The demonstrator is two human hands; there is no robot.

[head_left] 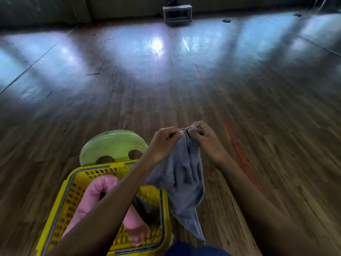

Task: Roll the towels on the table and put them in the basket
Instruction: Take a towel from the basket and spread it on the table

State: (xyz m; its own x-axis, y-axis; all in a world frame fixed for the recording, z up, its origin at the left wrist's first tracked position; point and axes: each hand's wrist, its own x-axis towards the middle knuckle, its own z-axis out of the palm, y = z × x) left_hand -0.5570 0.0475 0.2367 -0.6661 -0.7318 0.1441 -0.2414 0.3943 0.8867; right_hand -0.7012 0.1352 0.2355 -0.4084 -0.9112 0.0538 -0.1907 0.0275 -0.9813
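With both arms stretched forward, my left hand (163, 143) and right hand (206, 139) pinch the top edge of the grey towel (181, 179), which hangs just right of the yellow basket (60, 207) holding a rolled pink towel (96, 191).

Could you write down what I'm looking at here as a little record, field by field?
left hand: pinches the top edge of the grey towel
right hand: pinches the same edge, right beside the left hand
grey towel: unrolled, hanging in the air
yellow basket: holds a rolled pink towel
green stool: beyond the basket, partly hidden
underfoot: wooden floor
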